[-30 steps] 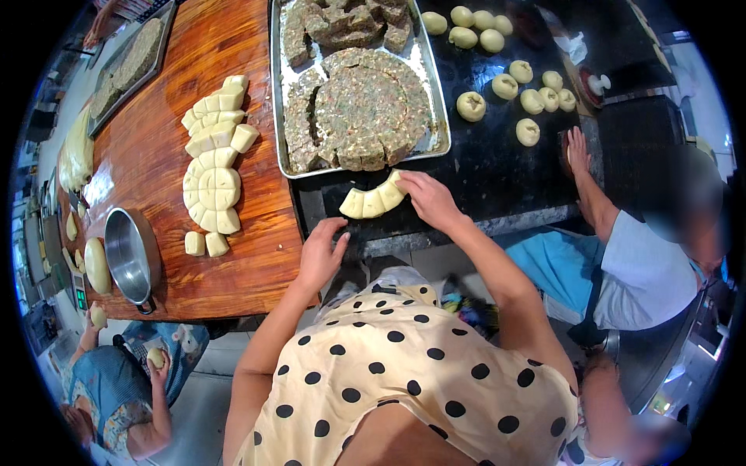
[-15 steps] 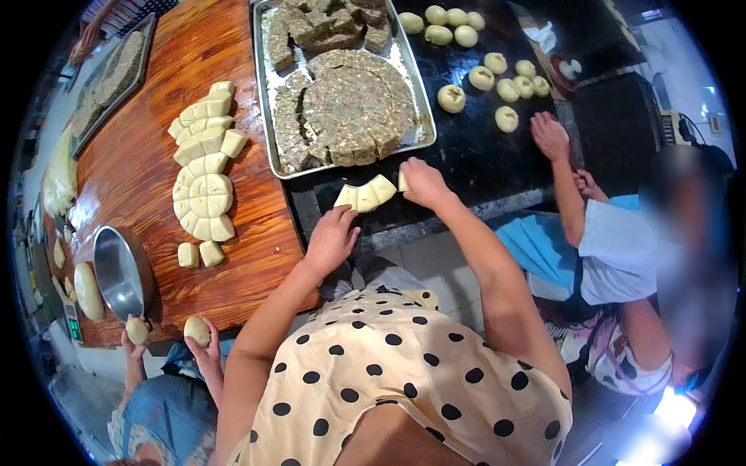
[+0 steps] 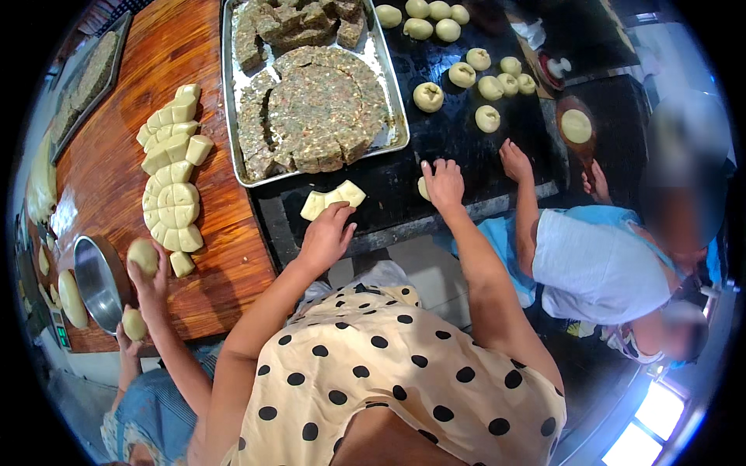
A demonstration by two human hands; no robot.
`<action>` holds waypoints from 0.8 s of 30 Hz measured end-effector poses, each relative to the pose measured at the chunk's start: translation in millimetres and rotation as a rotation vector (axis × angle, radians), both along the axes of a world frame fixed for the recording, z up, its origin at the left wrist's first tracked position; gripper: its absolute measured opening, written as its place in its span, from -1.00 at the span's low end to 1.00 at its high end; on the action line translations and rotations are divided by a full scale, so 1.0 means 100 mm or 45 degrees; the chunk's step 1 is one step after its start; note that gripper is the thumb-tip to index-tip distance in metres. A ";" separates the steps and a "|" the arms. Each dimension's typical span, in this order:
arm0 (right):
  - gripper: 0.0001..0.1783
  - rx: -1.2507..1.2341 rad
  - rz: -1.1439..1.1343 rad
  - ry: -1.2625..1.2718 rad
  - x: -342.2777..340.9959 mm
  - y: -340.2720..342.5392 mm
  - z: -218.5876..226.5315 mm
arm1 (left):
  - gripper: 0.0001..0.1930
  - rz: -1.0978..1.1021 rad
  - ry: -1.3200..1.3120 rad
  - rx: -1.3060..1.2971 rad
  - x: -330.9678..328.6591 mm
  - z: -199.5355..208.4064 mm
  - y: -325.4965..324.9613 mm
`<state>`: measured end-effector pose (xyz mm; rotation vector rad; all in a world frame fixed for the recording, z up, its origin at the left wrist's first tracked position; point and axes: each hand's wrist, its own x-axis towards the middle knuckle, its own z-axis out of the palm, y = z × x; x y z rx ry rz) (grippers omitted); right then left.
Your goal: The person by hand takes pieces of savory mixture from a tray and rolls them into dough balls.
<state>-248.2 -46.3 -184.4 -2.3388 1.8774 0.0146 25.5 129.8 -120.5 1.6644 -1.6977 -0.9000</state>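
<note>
My left hand [image 3: 326, 239] rests at the near edge of a short strip of pale cut dough [image 3: 317, 204], its fingertips touching the dough and its thumb held apart. To the right, my right hand [image 3: 445, 186] lies with fingers stretched out over a small dough piece [image 3: 423, 189] on the black counter [image 3: 388, 206]. Only the left edge of that piece shows; the rest is hidden under the hand. Just beyond my hands stands a metal tray [image 3: 406, 128] holding a speckled grey-brown mixture [image 3: 326, 109], scored and cut into chunks.
Several round dough balls [image 3: 428, 97] sit at the back right. Cut dough [image 3: 171, 206] lies on the wooden table [image 3: 225, 155]. At left, a person's hands [image 3: 151, 279] hold dough balls beside a steel bowl [image 3: 101, 279]. A right-hand co-worker holds a wooden paddle [image 3: 588, 152] bearing a dough round [image 3: 576, 126].
My right hand has moved right, away from the strip, with the small dough piece. The left-hand person has raised one dough ball over the table. The co-worker's paddle with a dough round has appeared.
</note>
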 end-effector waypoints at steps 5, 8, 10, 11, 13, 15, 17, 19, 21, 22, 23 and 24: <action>-0.42 -0.009 -0.170 -0.370 0.03 -0.17 -0.35 | -0.70 0.032 0.040 0.105 -0.24 0.04 -0.20; -0.37 0.031 -0.226 -0.373 0.16 -0.18 -0.34 | -0.70 0.006 0.055 0.064 -0.33 0.15 -0.38; -0.36 -0.051 -0.158 -0.365 0.14 -0.17 -0.37 | -0.70 0.043 0.077 0.087 -0.35 0.16 -0.45; -0.35 -0.048 -0.133 -0.343 0.12 -0.16 -0.38 | -0.70 0.067 0.094 0.096 -0.37 0.15 -0.49; -0.35 -0.118 -0.091 -0.245 0.09 -0.14 -0.40 | -0.70 0.070 0.092 0.087 -0.39 0.17 -0.57; -0.35 -0.154 -0.054 -0.162 0.09 -0.11 -0.40 | -0.70 0.079 0.106 0.102 -0.38 0.17 -0.59; -0.35 -0.178 0.005 -0.132 0.14 -0.12 -0.38 | -0.70 0.129 0.143 0.135 -0.39 0.18 -0.51; -0.33 -0.172 0.105 -0.133 0.26 -0.13 -0.38 | -0.71 0.240 0.191 0.173 -0.37 0.13 -0.37; -0.29 -0.190 0.090 -0.082 0.13 -0.24 -0.38 | -0.71 0.174 0.207 0.169 -0.40 0.06 -0.44; -0.28 -0.182 0.064 -0.064 0.06 -0.24 -0.38 | -0.71 0.139 0.218 0.182 -0.42 0.02 -0.44; -0.27 -0.178 0.076 -0.072 0.07 -0.27 -0.39 | -0.71 0.118 0.184 0.146 -0.42 0.03 -0.42; -0.27 -0.175 0.088 -0.081 0.07 -0.30 -0.39 | -0.71 0.118 0.178 0.122 -0.42 0.05 -0.39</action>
